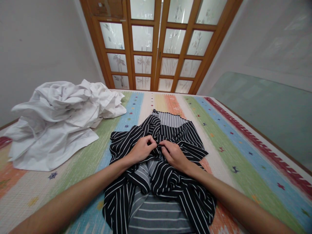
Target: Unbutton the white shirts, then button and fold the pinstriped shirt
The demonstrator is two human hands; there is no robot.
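Note:
A black shirt with white stripes (168, 178) lies spread and rumpled in front of me, its greyer inner side showing at the near end and near the collar. Both hands meet at the middle of its front. My left hand (143, 149) is closed, pinching the shirt's edge between thumb and forefinger. Close beside it, my right hand (172, 154) pinches the same edge, fingertips nearly touching the left ones. Whatever small part lies between the fingertips, perhaps a button, is too small to make out.
White crumpled cloth (60, 120) is heaped at the left. Under everything lies a colourful striped cover (226, 169) with small motifs. Beyond its far edge stand wooden doors with glass panes (156, 48). A pale green panel (265, 113) leans along the right wall.

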